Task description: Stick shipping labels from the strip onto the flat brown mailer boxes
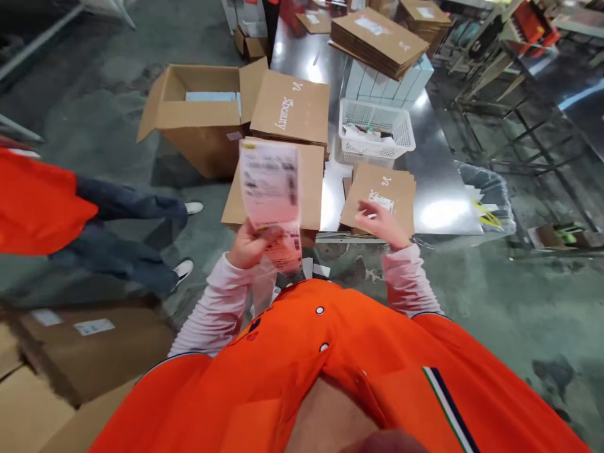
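My left hand (249, 245) is closed on a strip of printed shipping labels (270, 189), pinched near its lower part. The strip stands up in front of a flat cardboard piece (310, 182), and its print is blurred. My right hand (384, 226) hovers over or touches a small stack of brown cardboard mailers (401, 192) at the table's front edge; contact is hard to judge. Its fingers point left, a little apart, with nothing seen in them. A white label (381, 202) lies on the top mailer, just beyond these fingers.
Behind the labels sits a stack of printed cardboard mailers (290, 107), beside an open carton (202, 116). A white basket (375, 129) and more stacked mailers (377, 38) stand on the metal table (443, 163). A person (42, 201) stands left; a lined bin (491, 195) is right.
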